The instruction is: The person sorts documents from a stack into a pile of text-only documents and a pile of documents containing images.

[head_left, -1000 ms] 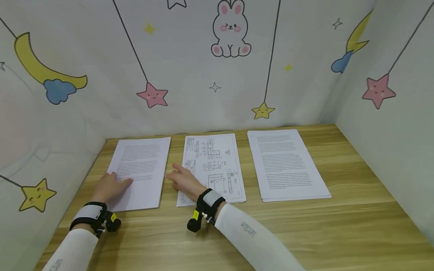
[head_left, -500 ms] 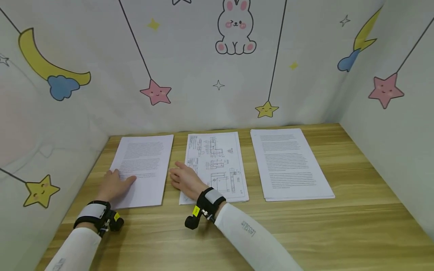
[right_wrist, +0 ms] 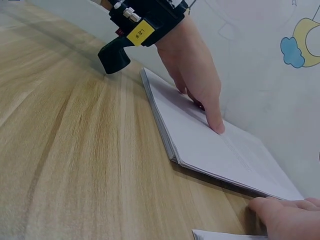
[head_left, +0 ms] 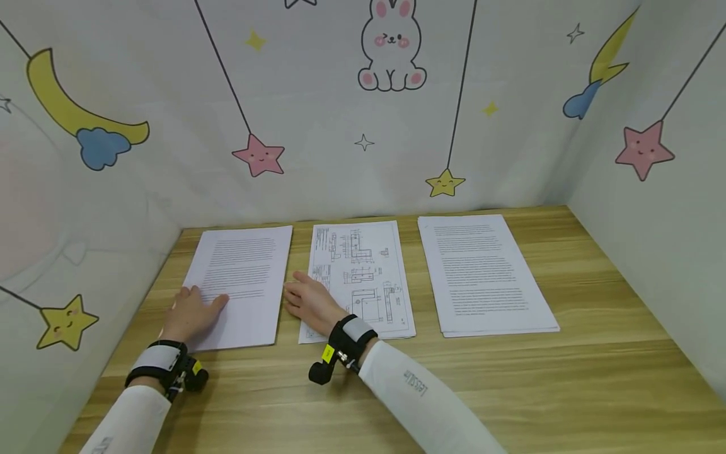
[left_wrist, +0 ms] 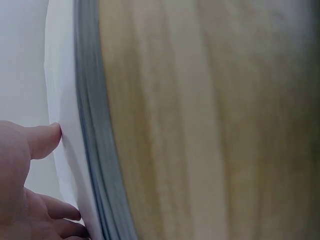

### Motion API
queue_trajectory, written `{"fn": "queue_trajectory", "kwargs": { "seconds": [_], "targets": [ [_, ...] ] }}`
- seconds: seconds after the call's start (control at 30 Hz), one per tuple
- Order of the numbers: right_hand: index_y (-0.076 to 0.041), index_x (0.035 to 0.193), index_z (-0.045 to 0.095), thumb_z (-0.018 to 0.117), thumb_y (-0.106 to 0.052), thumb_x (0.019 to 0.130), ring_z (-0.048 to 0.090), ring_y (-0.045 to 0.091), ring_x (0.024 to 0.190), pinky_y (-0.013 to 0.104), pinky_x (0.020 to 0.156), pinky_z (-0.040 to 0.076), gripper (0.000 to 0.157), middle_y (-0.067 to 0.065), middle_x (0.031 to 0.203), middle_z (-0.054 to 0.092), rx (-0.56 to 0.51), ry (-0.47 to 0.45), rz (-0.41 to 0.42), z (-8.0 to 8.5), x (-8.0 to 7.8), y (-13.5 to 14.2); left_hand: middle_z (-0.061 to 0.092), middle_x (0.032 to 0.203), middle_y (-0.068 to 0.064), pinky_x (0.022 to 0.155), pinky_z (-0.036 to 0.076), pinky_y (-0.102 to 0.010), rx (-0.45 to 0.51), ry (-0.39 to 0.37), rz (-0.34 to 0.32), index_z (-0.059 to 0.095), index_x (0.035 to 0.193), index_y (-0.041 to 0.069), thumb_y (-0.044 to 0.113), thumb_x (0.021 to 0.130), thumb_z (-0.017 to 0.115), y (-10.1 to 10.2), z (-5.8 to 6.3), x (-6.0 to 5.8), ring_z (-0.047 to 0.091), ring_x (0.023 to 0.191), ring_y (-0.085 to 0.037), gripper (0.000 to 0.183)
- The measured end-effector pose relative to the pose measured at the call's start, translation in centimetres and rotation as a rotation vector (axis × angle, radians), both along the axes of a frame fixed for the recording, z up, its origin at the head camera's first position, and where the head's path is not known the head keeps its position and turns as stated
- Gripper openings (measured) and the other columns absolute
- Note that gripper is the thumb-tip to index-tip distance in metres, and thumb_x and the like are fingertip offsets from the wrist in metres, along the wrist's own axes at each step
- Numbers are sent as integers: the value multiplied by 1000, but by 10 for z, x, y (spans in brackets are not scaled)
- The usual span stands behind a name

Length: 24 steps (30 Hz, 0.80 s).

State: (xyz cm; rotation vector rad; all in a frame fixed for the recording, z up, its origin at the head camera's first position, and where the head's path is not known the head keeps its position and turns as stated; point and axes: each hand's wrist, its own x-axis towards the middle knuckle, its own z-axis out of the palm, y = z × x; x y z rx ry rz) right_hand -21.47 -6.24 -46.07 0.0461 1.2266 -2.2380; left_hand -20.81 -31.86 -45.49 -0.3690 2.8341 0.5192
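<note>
My left hand (head_left: 193, 315) rests on the lower left part of a thick stack of printed paper (head_left: 249, 321). Its thumb lies on the top sheet, and the other fingers reach toward the left edge. In the left wrist view, the thumb (left_wrist: 45, 140) touches the white sheet above the layered grey edge of the stack. My right hand (head_left: 312, 302) is just off the right side of that stack, fingers together and slightly bent. It overlaps the left part of a stack of technical drawings (head_left: 386, 252) in the head view.
At the right lies another stack of printed text (head_left: 482, 277), its sheets slightly uneven. All the paper is on a wood-grain table (head_left: 595, 378). A white curtain-like wall (head_left: 317, 101) with cartoon drawings stands behind, and side walls enclose left and right.
The right hand's fingers have drawn closer together. My left hand and the left paper stack have shifted slightly right, narrowing the gap to the drawings. The head view has moved a little.
</note>
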Motion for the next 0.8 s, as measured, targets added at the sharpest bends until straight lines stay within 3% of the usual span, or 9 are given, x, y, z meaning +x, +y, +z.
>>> {"fn": "queue_trajectory", "kwargs": {
  "seconds": [0.33, 0.53, 0.8],
  "targets": [
    [-8, 160, 11, 45, -9, 102, 24, 36, 153, 47, 125, 23, 67, 25, 162, 24, -48, -53, -23, -6, -1, 0, 8, 148, -50, 110, 13, -77, -1, 10, -79, 13, 142, -28, 44, 102, 41, 0, 1, 1, 10, 140, -62, 88],
    [-8, 159, 17, 48, -8, 101, 30, 36, 150, 45, 122, 29, 66, 24, 158, 31, -80, -130, -83, -14, -6, 0, 11, 147, -50, 110, 16, -76, -9, 24, -89, 15, 142, -28, 43, 102, 42, 0, -1, 0, 13, 139, -62, 86],
    [-7, 159, 18, 48, -8, 101, 31, 37, 149, 45, 121, 31, 65, 25, 158, 31, -82, -139, -82, -12, -7, 0, 21, 141, -48, 108, 21, -75, -19, 43, -95, 20, 139, -28, 40, 102, 40, 0, 0, 2, 22, 134, -61, 80]
  ]
}}
